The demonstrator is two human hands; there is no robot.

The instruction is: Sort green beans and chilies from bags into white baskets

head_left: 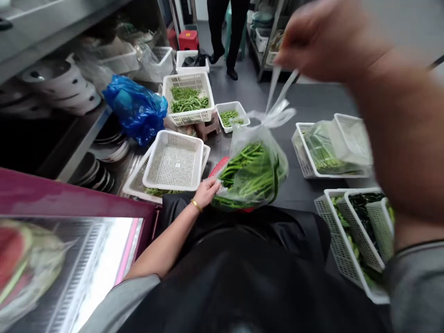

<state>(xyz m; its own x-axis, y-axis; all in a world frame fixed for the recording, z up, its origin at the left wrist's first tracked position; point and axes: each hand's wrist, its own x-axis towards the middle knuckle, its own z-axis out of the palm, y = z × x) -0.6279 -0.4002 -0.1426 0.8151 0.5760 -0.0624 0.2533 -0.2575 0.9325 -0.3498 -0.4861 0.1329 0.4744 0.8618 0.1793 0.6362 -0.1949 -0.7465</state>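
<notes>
A clear plastic bag (pixel 277 162) full of long green beans (pixel 248 173) is in front of my lap, tied in a knot at its neck. My left hand (pixel 207 190), with a gold bangle at the wrist, is closed on the left side of the bag, gripping its plastic. Raised high at the upper right, my right hand (pixel 308 44) pinches the stretched handles of the bag above the knot. Motion blurs the right hand and forearm somewhat. Part of a red object (pixel 219 166) shows behind the bag.
An empty white basket (pixel 173 159) lies at the left, near a blue plastic bag (pixel 137 108). Farther off, a white basket (pixel 189 119) holds cut beans beside a smaller basket (pixel 236 105). More vegetable baskets (pixel 308 173) stand at the right. Another person's legs (pixel 227 27) are at the back.
</notes>
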